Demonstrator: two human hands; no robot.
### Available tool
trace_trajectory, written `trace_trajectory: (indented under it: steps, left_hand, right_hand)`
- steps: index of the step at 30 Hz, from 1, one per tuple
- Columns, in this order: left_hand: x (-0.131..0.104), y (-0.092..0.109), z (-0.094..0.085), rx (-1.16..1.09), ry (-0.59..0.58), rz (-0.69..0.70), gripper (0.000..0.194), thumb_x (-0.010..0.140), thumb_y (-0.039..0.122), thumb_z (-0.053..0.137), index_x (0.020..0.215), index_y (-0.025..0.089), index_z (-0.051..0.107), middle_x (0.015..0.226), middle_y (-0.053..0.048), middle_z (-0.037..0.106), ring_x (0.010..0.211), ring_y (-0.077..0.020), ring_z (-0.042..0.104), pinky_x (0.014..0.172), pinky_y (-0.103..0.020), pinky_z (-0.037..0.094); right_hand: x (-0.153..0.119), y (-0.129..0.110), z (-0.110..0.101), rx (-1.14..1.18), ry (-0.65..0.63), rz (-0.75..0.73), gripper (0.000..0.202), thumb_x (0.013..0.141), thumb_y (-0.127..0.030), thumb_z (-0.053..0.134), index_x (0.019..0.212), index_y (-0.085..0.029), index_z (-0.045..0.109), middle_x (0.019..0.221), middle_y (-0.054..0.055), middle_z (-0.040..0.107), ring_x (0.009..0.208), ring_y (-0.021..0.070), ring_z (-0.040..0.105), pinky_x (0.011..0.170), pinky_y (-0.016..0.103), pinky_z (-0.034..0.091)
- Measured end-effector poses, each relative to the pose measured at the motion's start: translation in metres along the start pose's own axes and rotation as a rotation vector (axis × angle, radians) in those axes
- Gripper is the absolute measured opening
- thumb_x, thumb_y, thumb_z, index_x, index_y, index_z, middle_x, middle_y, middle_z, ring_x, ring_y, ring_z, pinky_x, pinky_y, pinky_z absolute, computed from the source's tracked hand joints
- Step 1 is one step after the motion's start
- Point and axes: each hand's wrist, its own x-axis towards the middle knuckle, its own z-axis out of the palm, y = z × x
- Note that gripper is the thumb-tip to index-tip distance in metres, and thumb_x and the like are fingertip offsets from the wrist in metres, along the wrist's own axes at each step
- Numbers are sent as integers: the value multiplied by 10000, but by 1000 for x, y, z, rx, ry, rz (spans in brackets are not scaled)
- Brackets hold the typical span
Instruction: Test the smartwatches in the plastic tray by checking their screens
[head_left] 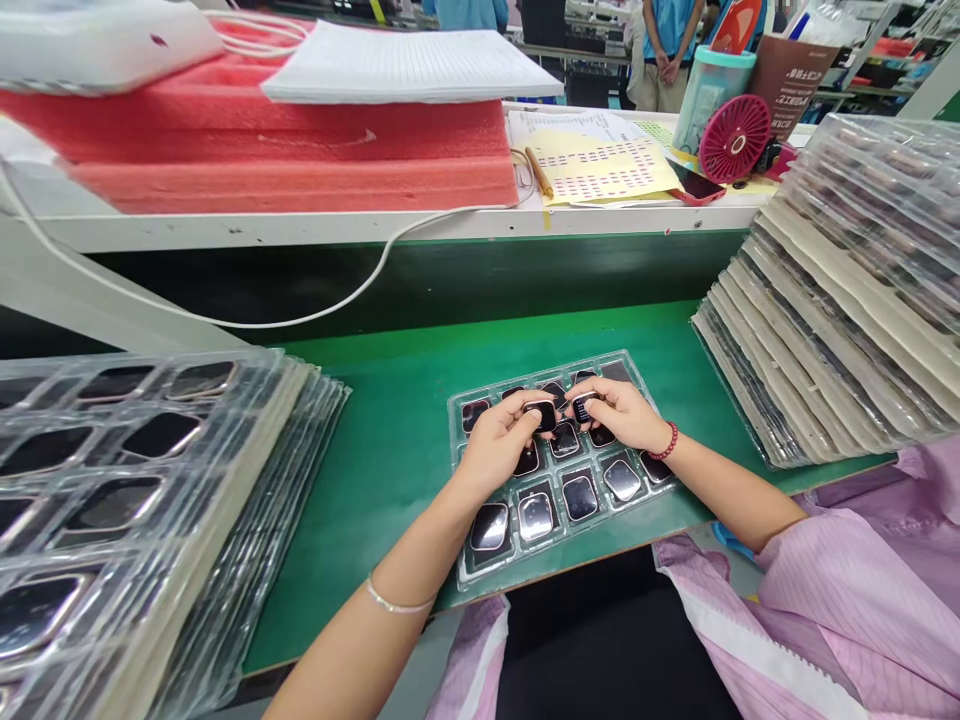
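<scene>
Both hands are above a clear plastic tray (457, 470) of several square, dark-faced smartwatch cases on the green bench. My left hand (504, 437) pinches one watch case (541, 414) between thumb and fingers, its dark face up. Close beside it, my right hand (626, 412) grips a second watch case (584, 407), whose face shows small light marks. The two cases are held a short way apart. Beneath the hands, watch cases such as this one (580, 496) sit in the tray's pockets; the hands hide some pockets.
Stacked trays of watch cases (161, 433) stand at the left, and another tall tray stack (817, 330) leans at the right. A white cable (300, 322) droops from the shelf. On the shelf are red foam (300, 150), papers (600, 165), a phone (696, 185) and a pink fan (735, 138).
</scene>
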Motion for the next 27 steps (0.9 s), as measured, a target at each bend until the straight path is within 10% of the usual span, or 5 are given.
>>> trace_trajectory:
  steps: [27]
  left_hand:
    - [2,-5,-1,-67,8,111,338,723,268,724,1035,168,639,926,-65,712,920,-234,674,805,-361,538]
  right_hand:
    - [0,0,-2,-90,-87,-154,410,838,-142,509,1237,-174,600,1167,100,670,1049,219,674,835,377,616]
